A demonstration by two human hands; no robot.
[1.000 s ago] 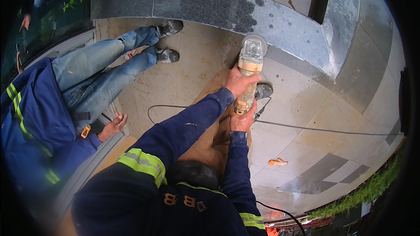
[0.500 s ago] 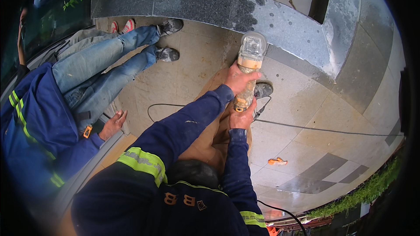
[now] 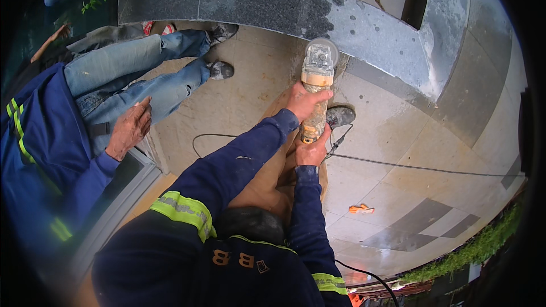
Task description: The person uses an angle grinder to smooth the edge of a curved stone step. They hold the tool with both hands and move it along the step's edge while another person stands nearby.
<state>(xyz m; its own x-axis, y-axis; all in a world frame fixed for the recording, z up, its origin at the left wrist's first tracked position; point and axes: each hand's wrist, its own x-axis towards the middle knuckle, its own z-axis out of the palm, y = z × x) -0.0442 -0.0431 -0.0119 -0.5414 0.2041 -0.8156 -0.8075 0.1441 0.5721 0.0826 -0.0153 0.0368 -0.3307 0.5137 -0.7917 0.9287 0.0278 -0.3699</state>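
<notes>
Both my hands hold a dusty cream-coloured angle grinder (image 3: 316,82) that points away from me. My left hand (image 3: 303,101) grips the middle of its body. My right hand (image 3: 311,149) is wrapped around the rear end, where the cable (image 3: 409,166) leaves. The round disc guard (image 3: 321,53) at the front lies at the edge of the dark polished granite curb (image 3: 267,4). My grey shoe (image 3: 340,116) stands just right of the tool on the beige tiled floor (image 3: 392,119).
A co-worker in jeans (image 3: 131,77) and a blue jacket with yellow stripes stands at my left, one hand (image 3: 129,128) hanging, shoes (image 3: 220,69) near the curb. A small orange object (image 3: 361,209) lies on the tiles. Grass (image 3: 472,249) borders the lower right.
The co-worker's hand has risen and their body has shifted slightly. My hands keep the same hold on the grinder, which stays at the curb edge.
</notes>
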